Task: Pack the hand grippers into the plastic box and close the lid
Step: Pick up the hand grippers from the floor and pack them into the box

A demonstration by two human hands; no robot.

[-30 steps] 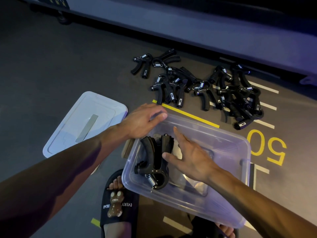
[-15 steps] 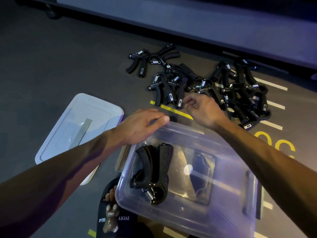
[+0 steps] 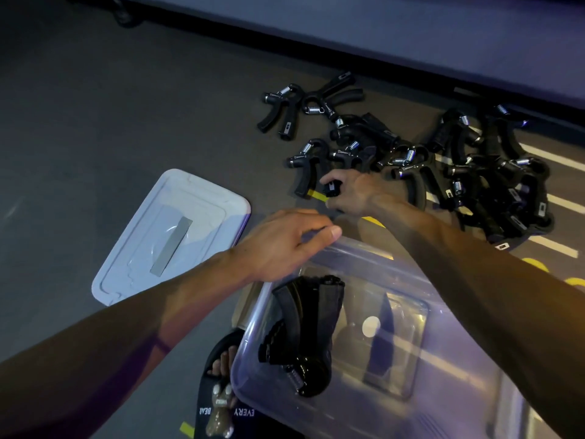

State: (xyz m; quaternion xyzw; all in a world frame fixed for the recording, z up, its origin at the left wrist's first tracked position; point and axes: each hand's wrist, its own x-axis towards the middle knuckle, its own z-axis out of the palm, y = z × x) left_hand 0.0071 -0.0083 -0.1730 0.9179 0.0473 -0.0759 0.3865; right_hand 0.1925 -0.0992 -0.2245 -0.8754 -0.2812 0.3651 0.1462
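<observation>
A clear plastic box (image 3: 449, 369) stands on the floor in front of me with a black hand gripper (image 3: 300, 331) lying in its left part. My left hand (image 3: 285, 245) rests on the box's far left corner, thumb on the rim. My right hand (image 3: 354, 194) reaches past the box and curls its fingers round the handles of a black hand gripper (image 3: 330, 189) at the near edge of the pile of hand grippers (image 3: 443, 163). The white lid (image 3: 171, 236) lies flat on the floor to the left.
A dark slipper with a foot (image 3: 221, 391) sits under the box's near left corner. Yellow and white floor markings (image 3: 550, 248) run under the pile. A long grey raised edge (image 3: 348, 30) crosses the back.
My right hand has left the box, reached out to the pile and closed round a gripper's handles. The left hand has stayed on the box corner.
</observation>
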